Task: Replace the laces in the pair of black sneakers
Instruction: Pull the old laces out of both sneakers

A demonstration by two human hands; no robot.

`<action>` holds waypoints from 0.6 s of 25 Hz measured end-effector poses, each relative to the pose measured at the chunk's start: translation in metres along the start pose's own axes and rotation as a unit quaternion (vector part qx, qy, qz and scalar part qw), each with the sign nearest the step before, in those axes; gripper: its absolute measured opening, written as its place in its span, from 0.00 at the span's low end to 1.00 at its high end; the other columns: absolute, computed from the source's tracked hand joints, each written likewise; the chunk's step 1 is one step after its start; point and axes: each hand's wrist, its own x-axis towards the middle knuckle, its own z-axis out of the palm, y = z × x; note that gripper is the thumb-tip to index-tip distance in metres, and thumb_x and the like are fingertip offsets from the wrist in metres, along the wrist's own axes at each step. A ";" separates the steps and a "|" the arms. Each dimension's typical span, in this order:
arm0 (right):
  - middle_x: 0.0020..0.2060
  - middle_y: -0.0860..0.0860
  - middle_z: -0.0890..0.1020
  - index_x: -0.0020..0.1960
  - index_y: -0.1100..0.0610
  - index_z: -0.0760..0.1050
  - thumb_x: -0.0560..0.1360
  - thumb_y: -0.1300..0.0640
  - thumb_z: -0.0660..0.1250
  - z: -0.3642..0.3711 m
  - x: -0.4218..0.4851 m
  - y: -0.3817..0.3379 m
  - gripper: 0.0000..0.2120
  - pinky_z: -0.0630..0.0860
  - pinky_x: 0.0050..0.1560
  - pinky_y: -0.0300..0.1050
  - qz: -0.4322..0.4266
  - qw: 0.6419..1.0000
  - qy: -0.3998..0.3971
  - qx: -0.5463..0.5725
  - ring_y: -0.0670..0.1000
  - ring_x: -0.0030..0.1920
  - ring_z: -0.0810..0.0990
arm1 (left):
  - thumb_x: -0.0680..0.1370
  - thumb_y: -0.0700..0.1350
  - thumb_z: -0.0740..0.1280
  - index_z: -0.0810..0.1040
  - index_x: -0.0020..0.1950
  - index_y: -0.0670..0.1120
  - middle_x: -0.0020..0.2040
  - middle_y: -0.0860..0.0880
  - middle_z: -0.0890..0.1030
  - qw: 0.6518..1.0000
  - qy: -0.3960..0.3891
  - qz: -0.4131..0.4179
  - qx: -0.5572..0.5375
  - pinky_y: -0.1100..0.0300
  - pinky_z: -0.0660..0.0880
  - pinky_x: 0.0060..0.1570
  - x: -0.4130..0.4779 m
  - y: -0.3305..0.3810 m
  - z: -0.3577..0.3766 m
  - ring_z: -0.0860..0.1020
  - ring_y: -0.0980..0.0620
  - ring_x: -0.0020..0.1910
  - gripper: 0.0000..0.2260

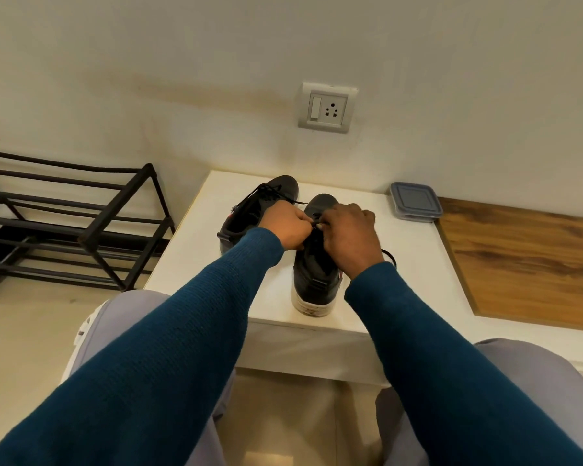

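Left hand [288,227], right hand [345,235] pinching lace [317,224] above right sneaker [315,264]

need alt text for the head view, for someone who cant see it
Seen from above, a person's left hand and right hand pinch a black lace over the nearer black sneaker on a white table. The other sneaker sits behind to the left, laced. A lidded container stands to the right and a black rack to the left.

No readable text, labels, brands or numbers anywhere in view.
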 end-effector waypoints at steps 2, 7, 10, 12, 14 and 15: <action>0.49 0.53 0.78 0.49 0.55 0.78 0.77 0.60 0.64 0.000 0.003 0.002 0.05 0.69 0.55 0.52 0.044 0.993 0.060 0.091 0.56 0.52 0.75 | 0.77 0.35 0.66 0.85 0.52 0.44 0.47 0.44 0.84 1.000 0.004 -0.001 0.009 0.49 0.84 0.48 -0.001 0.001 0.000 0.84 0.45 0.47 0.10; 0.48 0.54 0.78 0.49 0.58 0.76 0.75 0.61 0.61 -0.017 0.009 0.037 0.06 0.78 0.52 0.54 0.354 0.723 0.271 0.528 0.57 0.51 0.79 | 0.78 0.35 0.66 0.85 0.54 0.43 0.50 0.44 0.85 1.000 -0.001 -0.011 -0.004 0.51 0.84 0.47 0.001 -0.001 -0.001 0.84 0.47 0.46 0.10; 0.66 0.55 0.72 0.66 0.56 0.72 0.75 0.56 0.66 -0.006 -0.003 0.036 0.20 0.67 0.68 0.55 0.185 0.934 0.129 0.276 0.56 0.69 0.68 | 0.78 0.35 0.66 0.85 0.51 0.44 0.49 0.45 0.84 1.000 -0.004 -0.005 0.000 0.51 0.84 0.47 -0.001 0.001 0.001 0.84 0.46 0.47 0.09; 0.66 0.53 0.72 0.66 0.52 0.75 0.78 0.52 0.65 -0.003 -0.008 0.016 0.17 0.65 0.68 0.56 0.040 0.989 0.045 0.137 0.57 0.69 0.67 | 0.77 0.35 0.66 0.85 0.48 0.46 0.47 0.44 0.85 1.000 -0.005 0.001 0.008 0.50 0.84 0.47 0.000 0.002 0.000 0.84 0.45 0.47 0.10; 0.60 0.53 0.77 0.61 0.52 0.79 0.80 0.52 0.63 0.001 -0.005 0.003 0.12 0.66 0.64 0.55 -0.023 1.000 0.003 0.011 0.57 0.64 0.71 | 0.77 0.35 0.66 0.85 0.46 0.47 0.46 0.44 0.85 1.000 -0.002 -0.002 0.008 0.49 0.84 0.48 -0.001 0.002 -0.002 0.84 0.45 0.46 0.10; 0.56 0.53 0.80 0.57 0.53 0.80 0.80 0.54 0.63 0.002 -0.002 0.002 0.10 0.68 0.60 0.54 -0.018 0.999 0.026 0.020 0.57 0.59 0.74 | 0.77 0.35 0.66 0.84 0.46 0.47 0.46 0.44 0.85 1.000 0.001 -0.004 0.008 0.49 0.84 0.47 -0.003 0.003 -0.002 0.84 0.45 0.46 0.10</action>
